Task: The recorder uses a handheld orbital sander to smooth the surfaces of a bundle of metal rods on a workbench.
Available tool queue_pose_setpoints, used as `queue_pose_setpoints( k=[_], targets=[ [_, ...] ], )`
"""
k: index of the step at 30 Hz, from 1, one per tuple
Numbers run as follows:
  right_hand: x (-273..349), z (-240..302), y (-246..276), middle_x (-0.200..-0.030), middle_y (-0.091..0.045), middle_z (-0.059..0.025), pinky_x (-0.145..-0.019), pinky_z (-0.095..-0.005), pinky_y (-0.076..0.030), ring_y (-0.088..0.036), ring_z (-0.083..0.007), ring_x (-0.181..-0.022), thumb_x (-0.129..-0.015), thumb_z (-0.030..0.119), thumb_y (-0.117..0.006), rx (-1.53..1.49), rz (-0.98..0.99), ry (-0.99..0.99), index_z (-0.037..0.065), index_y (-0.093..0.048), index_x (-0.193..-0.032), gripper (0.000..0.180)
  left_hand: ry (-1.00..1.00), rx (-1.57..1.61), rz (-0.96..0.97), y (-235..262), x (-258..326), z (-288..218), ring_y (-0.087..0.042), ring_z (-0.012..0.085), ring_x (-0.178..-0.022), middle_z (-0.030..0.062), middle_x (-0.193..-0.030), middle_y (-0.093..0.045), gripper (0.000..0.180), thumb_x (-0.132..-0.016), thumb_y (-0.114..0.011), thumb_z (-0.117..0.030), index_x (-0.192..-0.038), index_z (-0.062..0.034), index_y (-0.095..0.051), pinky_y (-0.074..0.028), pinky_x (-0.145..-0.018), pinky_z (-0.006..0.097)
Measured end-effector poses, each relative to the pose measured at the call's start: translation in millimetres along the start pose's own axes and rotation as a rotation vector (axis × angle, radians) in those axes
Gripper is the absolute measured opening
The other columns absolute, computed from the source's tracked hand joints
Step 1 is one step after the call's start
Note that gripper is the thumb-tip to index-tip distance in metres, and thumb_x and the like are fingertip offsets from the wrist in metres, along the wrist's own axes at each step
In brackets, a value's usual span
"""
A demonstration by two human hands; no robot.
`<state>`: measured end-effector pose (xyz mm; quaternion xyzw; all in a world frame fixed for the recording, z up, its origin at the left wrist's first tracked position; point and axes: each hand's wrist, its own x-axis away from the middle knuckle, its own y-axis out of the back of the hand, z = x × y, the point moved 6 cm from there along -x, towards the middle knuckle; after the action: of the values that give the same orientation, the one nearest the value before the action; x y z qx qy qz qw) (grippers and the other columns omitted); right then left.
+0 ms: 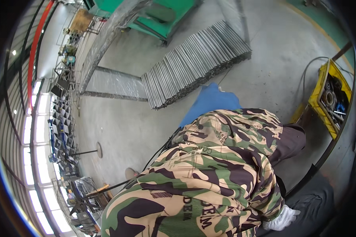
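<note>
A camouflage sleeve (209,173) fills the lower middle of the view; at its lower right a white-gloved right hand (281,219) rests on a dark surface (316,201), its grip impossible to tell; the left hand is out of sight; beyond lie a blue sheet (209,103), a bundle of grey metal rods (194,63) on the concrete floor (273,51), and a yellow crate (326,96) of parts at right.

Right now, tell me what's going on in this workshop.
A person in a camouflage jacket bends over a concrete floor. One white-gloved hand shows at the lower right beside a dark sheet; whether it grips anything, or which hand it is, cannot be told. A bundle of metal rods and a yellow crate of parts lie nearby.
</note>
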<state>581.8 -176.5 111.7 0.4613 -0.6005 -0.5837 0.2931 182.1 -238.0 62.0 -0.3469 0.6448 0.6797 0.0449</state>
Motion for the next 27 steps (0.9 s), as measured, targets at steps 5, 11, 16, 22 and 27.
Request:
queue_pose_setpoints(
  k=[5, 11, 16, 22, 27],
  targets=[
    [-10, 25, -24, -0.129, -0.075, -0.0209, -0.106, -0.0387, -0.056, -0.071, -0.0309, -0.120, -0.108, 0.015, -0.058, -0.031, 0.065, 0.047, 0.000, -0.072, -0.135, 0.034, 0.364, -0.346, -0.106, 31, 13, 11, -0.072, 0.0328, -0.084, 0.0153, -0.088, -0.071, 0.027, -0.082, -0.076, -0.017, -0.085, 0.0092, -0.074, -0.064, -0.080, 0.044],
    [0, 17, -34, -0.129, -0.075, -0.0212, -0.106, -0.0391, -0.056, -0.071, -0.0313, -0.121, -0.107, 0.015, -0.057, -0.053, 0.106, 0.029, 0.001, -0.072, -0.136, 0.035, 0.077, -0.052, -0.113, 21, 15, 15, -0.072, 0.0414, -0.083, 0.0238, -0.091, -0.076, 0.041, -0.081, -0.066, -0.025, -0.096, 0.0118, -0.079, -0.059, -0.093, 0.064],
    [23, -19, -49, -0.129, -0.075, -0.0214, -0.106, -0.0395, -0.055, -0.071, -0.0317, -0.121, -0.107, 0.014, -0.057, -0.089, 0.125, -0.020, 0.002, -0.072, -0.137, 0.036, 0.156, -0.027, -0.331, 20, 28, 10, -0.072, 0.0433, -0.087, 0.0299, -0.082, -0.071, 0.047, -0.073, -0.065, -0.027, -0.089, 0.0163, -0.074, -0.057, -0.096, 0.066],
    [51, -121, -59, -0.129, -0.075, -0.0217, -0.106, -0.0399, -0.055, -0.071, -0.0321, -0.122, -0.106, 0.014, -0.056, -0.125, 0.121, -0.028, 0.003, -0.072, -0.137, 0.037, 0.995, -0.828, -0.239, 80, 42, 36, -0.058, 0.0182, -0.058, 0.0040, -0.063, -0.052, 0.047, -0.113, -0.057, -0.026, -0.068, -0.0117, -0.059, -0.056, -0.057, 0.036],
    [94, -137, -69, -0.129, -0.075, -0.0220, -0.106, -0.0402, -0.055, -0.071, -0.0325, -0.122, -0.105, 0.014, -0.056, -0.097, 0.071, 0.026, 0.003, -0.072, -0.138, 0.038, 0.057, 0.641, 0.200, 70, 46, 63, -0.064, 0.0459, -0.116, 0.0236, -0.112, -0.068, 0.049, -0.066, -0.083, -0.023, -0.104, 0.0048, -0.070, -0.050, -0.103, 0.059]
  ],
)
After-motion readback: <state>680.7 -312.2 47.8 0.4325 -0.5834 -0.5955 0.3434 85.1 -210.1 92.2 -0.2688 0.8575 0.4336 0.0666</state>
